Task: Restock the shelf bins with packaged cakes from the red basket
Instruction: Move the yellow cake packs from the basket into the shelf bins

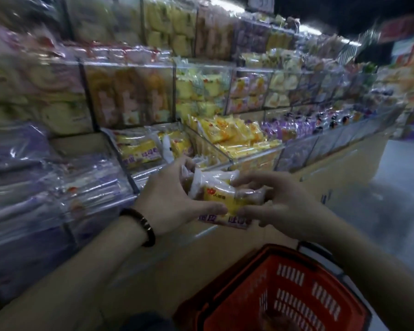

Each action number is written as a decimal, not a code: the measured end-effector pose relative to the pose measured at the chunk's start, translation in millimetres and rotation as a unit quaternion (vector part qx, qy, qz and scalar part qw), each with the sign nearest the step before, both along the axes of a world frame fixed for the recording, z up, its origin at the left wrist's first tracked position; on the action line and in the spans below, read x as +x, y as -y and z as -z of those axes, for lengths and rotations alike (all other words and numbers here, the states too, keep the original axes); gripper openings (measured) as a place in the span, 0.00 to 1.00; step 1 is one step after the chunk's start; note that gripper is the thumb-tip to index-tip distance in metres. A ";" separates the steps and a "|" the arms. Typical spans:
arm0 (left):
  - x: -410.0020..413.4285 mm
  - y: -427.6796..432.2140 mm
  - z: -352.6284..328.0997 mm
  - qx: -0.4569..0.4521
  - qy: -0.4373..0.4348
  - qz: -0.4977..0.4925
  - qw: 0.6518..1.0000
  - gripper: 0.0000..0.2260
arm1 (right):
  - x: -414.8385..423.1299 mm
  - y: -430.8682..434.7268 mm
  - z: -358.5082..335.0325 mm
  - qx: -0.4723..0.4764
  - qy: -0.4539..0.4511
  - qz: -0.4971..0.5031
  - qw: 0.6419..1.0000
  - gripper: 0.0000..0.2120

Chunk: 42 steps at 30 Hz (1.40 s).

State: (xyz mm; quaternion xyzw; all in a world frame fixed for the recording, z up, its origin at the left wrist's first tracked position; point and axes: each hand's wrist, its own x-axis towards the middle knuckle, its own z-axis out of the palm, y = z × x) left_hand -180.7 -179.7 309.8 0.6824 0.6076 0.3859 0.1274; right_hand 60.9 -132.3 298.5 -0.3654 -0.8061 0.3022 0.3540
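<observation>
Between my two hands is a small stack of packaged cakes in yellow and clear wrappers with purple print. My left hand, with a dark bead bracelet at the wrist, grips the stack from the left. From the right, my right hand holds it with fingers curled over the top and thumb below. The stack hovers in front of a clear shelf bin that holds the same yellow packs. The red basket sits low at the bottom right; its inside is mostly dark.
Clear acrylic bins run along the shelf in tiers. Purple packs fill the bin at left, a heap of yellow packs lies to the right, and more purple packs sit beyond. The grey aisle floor runs along the right.
</observation>
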 end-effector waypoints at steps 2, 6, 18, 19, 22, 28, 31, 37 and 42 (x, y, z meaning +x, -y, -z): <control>-16.2 -2.2 -23.7 0.011 -0.002 0.016 1.000 0.34 | -13.3 -9.9 -15.7 0.069 0.004 -0.001 0.998 0.22; -62.5 -17.8 -68.0 0.013 0.073 0.017 0.997 0.25 | -29.7 -41.3 -46.1 0.153 0.007 0.019 0.988 0.15; -156.8 -116.6 -92.8 0.096 0.046 -0.211 0.972 0.14 | -117.5 -140.5 -78.0 0.175 0.159 0.098 0.967 0.13; -158.7 -119.6 -87.6 0.092 0.055 -0.205 0.973 0.14 | -123.9 -146.3 -76.0 0.161 0.168 0.093 0.968 0.13; -161.8 -122.2 -84.1 0.051 0.060 -0.184 0.980 0.15 | -139.2 -158.6 -71.0 0.156 0.229 0.068 0.958 0.13; -161.4 -111.7 -92.6 0.057 0.049 -0.146 0.986 0.16 | -155.5 -168.0 -61.5 0.191 0.261 0.077 0.943 0.19; -164.2 -105.4 -100.4 0.091 0.054 -0.153 0.983 0.17 | -148.4 -167.9 -58.0 0.250 0.304 0.111 0.913 0.18; -154.7 -108.4 -89.1 -0.011 -0.114 -0.126 0.985 0.15 | -141.7 -165.6 -56.9 0.274 0.309 0.113 0.904 0.18; -152.2 -102.4 -94.6 -0.050 -0.210 -0.123 0.969 0.16 | -135.3 -165.5 -52.3 0.247 0.255 0.092 0.930 0.18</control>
